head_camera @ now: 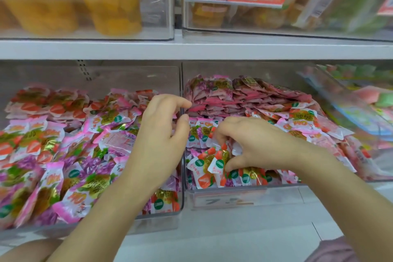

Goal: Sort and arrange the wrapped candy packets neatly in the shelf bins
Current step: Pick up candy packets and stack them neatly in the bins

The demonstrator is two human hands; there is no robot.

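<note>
Pinching candy packets [212, 164] in right bin [225, 198], fingers of right hand [255, 144]; left hand [161, 132] fingers loose, empty, over clear divider [181, 83].

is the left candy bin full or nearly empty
Fairly full: candy packets heap across the whole left bin, hiding its floor.

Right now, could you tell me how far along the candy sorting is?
Done: neat stack at the back of the right bin. In hand: right hand grips strawberry packets at its front; left hand hovers empty. Remaining: jumbled packets in the left bin.
</note>
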